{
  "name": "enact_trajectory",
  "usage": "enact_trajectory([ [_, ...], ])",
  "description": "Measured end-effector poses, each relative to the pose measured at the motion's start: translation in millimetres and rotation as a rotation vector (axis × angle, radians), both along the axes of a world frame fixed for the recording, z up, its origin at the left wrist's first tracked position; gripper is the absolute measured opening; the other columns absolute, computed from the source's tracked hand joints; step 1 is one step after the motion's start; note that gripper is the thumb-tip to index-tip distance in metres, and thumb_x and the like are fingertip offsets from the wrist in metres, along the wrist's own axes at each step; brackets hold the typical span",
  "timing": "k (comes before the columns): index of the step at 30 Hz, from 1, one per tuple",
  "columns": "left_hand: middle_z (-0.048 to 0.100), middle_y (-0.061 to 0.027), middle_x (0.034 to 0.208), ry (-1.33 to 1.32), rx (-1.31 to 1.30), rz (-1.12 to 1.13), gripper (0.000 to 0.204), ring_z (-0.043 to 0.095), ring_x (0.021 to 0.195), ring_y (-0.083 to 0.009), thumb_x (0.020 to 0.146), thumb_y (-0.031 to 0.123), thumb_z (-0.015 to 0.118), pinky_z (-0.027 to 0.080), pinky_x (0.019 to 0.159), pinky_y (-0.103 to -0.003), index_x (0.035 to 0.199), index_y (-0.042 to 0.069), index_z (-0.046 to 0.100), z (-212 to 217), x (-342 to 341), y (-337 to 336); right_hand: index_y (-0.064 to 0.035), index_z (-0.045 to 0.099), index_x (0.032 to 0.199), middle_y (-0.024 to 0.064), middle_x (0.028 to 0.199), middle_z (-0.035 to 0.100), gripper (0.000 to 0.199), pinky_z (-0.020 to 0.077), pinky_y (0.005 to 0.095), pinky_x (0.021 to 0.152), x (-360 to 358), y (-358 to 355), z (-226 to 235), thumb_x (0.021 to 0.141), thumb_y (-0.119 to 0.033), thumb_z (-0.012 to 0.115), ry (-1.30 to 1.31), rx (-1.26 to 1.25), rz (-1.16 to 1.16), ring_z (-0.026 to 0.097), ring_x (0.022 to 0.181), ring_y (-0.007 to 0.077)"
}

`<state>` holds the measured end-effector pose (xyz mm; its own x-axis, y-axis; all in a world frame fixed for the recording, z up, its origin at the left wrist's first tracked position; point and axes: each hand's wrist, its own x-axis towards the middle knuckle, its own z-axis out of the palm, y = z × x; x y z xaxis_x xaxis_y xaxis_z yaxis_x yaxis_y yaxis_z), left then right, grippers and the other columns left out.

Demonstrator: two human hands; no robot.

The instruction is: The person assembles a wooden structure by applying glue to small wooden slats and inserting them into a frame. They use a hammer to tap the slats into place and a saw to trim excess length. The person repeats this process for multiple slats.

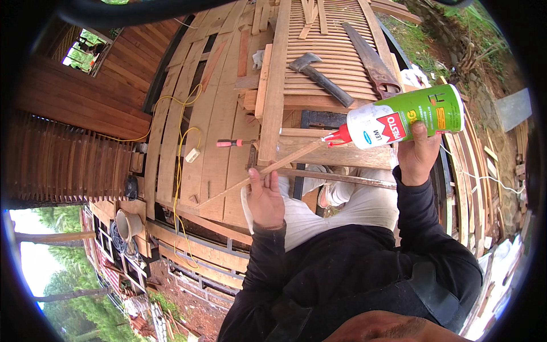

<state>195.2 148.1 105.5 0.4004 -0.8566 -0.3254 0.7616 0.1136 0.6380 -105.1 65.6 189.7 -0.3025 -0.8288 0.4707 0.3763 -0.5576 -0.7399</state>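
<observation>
My left hand (266, 199) pinches a long thin wooden strip (295, 155) between thumb and fingers. The strip slants from the lower left up toward the right. In my right hand (419, 155) lies a big green and white glue bottle (410, 117), tipped nearly on its side. Its red nozzle (339, 137) points left and meets, or almost meets, the upper end of the strip. A claw-less hammer or hatchet-like tool (322, 78) with a dark handle rests on the slatted wooden panel (302, 48) ahead. Beside it lies a handsaw (373, 60).
A red-handled chisel or screwdriver (229, 143) lies on the plank floor (211, 131) to the left. A yellow cord (181, 137) with a pale socket (192, 154) crosses those planks. A bucket (129, 224) stands farther left. Long boards (464, 188) are stacked at the right.
</observation>
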Motion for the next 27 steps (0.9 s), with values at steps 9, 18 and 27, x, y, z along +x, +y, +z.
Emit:
enact_trajectory([
  [9, 0.072, -0.0083, 0.121, 0.029, -0.038, -0.007, 0.033, 0.068, 0.112, -0.0153, 0.107, 0.03, 0.063, 0.057, 0.1, -0.029, 0.127, 0.004, 0.062, 1.2, -1.8, 0.3, 0.0011, 0.047, 0.144, 0.0164, 0.131, 0.064, 0.072, 0.0523, 0.0461, 0.108, -1.8, 0.1, -4.5, 0.087, -0.018, 0.087, -0.029, -0.01, 0.001, 0.066, 0.122, 0.0315],
  [18, 0.071, -0.0086, 0.121, 0.066, -0.031, -0.007, 0.033, 0.068, 0.112, -0.0151, 0.107, 0.03, 0.064, 0.056, 0.101, -0.029, 0.126, 0.003, 0.062, 4.1, -4.0, 0.6, -0.0004, 0.047, 0.144, 0.0144, 0.131, 0.064, 0.074, 0.0517, 0.0462, 0.108, 0.9, 1.8, -2.4, 0.085, -0.018, 0.089, -0.003, -0.027, -0.005, 0.066, 0.121, 0.0292],
  [27, 0.072, -0.0086, 0.118, 0.095, -0.031, -0.003, 0.031, 0.068, 0.111, -0.0157, 0.106, 0.028, 0.065, 0.056, 0.102, -0.03, 0.123, 0.003, 0.063, 5.5, -2.5, 0.9, 0.0003, 0.049, 0.144, 0.0135, 0.131, 0.064, 0.07, 0.051, 0.0432, 0.107, -2.7, 1.7, -14.4, 0.086, -0.013, 0.086, -0.023, -0.008, 0.005, 0.065, 0.121, 0.0268],
])
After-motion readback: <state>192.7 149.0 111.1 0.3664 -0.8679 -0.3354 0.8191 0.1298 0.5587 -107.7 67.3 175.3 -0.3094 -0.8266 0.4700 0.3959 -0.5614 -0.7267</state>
